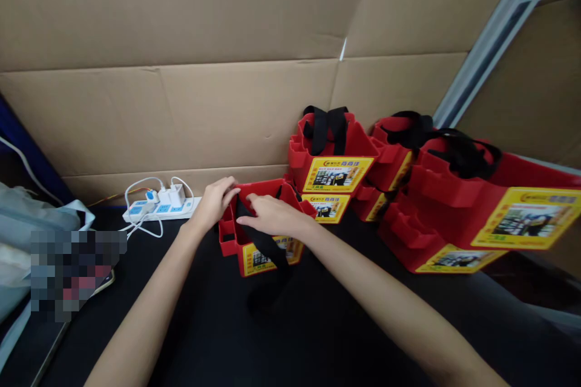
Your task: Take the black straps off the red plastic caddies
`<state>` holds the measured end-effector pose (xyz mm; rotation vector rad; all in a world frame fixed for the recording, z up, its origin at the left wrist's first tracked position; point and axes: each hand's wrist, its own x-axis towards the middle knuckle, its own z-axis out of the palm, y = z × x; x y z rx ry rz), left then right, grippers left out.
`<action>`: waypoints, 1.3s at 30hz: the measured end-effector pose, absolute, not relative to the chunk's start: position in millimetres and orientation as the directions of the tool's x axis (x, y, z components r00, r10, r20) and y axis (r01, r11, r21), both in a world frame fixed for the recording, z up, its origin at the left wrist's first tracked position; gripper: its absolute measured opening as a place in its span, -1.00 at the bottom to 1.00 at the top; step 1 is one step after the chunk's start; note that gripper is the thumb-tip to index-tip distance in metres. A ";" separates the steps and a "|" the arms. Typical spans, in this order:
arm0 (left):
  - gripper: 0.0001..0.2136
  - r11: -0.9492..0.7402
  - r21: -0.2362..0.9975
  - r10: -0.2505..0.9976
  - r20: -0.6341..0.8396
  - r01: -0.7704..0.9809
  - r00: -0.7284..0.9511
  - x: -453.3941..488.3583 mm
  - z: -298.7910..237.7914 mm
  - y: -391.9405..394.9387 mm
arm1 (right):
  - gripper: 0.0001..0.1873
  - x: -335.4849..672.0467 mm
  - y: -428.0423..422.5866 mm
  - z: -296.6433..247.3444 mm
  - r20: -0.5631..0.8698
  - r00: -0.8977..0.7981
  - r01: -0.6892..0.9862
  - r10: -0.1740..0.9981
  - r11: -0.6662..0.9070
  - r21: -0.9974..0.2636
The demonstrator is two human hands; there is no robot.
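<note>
A small red plastic tool box (231,248) with a yellow printed label stands on the black surface in front of me. My left hand (218,201) is at its left rim, fingers bent over the edge and closed on it. My right hand (275,214) reaches across the box's opening, thumb and fingers closed around the upper part of a black webbing strap (267,247). From there the strap hangs over the label, its loose end trailing on the surface. The fingertips inside the box are partly hidden.
Right of the box are stacked red boxes (302,172) with black straps, and larger-looking ones (454,211) nearer me. A white power strip (181,210) with plugged-in chargers lies at left, near a grey-blue bag (31,236) and a phone (106,281). Cardboard (218,115) walls the back.
</note>
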<state>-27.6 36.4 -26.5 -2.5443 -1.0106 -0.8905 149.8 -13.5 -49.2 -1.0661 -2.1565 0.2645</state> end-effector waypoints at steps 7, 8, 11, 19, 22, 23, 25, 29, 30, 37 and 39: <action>-0.91 -0.715 0.006 0.558 0.608 0.699 0.566 -34.6 -24.4 39.8 | -0.57 191.0 -27.1 -46.0 0.515 -0.780 0.100 0.356 0.883 -0.459; -0.91 -0.714 0.011 0.561 0.607 0.700 0.563 -35.4 -24.0 40.7 | -0.52 211.3 -29.0 -45.6 0.529 -0.769 0.076 0.357 0.874 -0.480; -0.90 -0.718 0.023 0.568 0.598 0.696 0.566 -36.3 -22.6 41.1 | -0.44 267.3 -33.6 -44.5 0.599 -0.602 0.219 0.528 0.830 -0.512; -0.80 -0.714 0.099 0.646 0.477 0.693 0.597 -59.9 -5.4 35.5 | -0.62 269.8 -22.7 -61.7 0.588 -0.552 0.344 0.591 0.804 -0.485; -0.79 -0.675 0.044 0.674 0.443 0.736 0.591 -63.6 4.5 27.7 | -0.57 237.3 4.6 -80.1 0.678 -0.465 0.342 0.570 0.822 -0.456; -0.78 -0.671 0.010 0.666 0.447 0.742 0.596 -61.1 6.4 24.0 | -0.53 227.0 12.6 -84.1 0.698 -0.445 0.358 0.561 0.826 -0.436; -0.72 -0.683 -0.051 0.638 0.445 0.729 0.629 -52.1 7.2 16.7 | -0.49 210.1 24.0 -87.8 0.683 -0.449 0.428 0.576 0.810 -0.401; -0.78 -0.714 -0.064 0.621 0.402 0.697 0.673 -38.1 4.0 9.9 | -0.64 206.5 27.8 -94.2 0.518 -0.390 0.720 0.762 0.603 -0.344; -0.80 -0.719 -0.055 0.619 0.403 0.693 0.674 -38.5 4.1 10.3 | -0.67 213.2 25.6 -100.1 0.485 -0.341 0.778 0.805 0.531 -0.335; -0.82 -0.716 -0.034 0.635 0.386 0.698 0.670 -56.3 10.3 15.9 | -0.63 266.1 -2.4 -150.4 0.345 -0.072 0.922 0.936 0.194 -0.335; -0.82 -0.714 -0.027 0.634 0.400 0.700 0.662 -55.4 9.5 15.5 | -0.53 256.2 -3.0 -137.8 0.436 -0.223 0.850 0.872 0.393 -0.352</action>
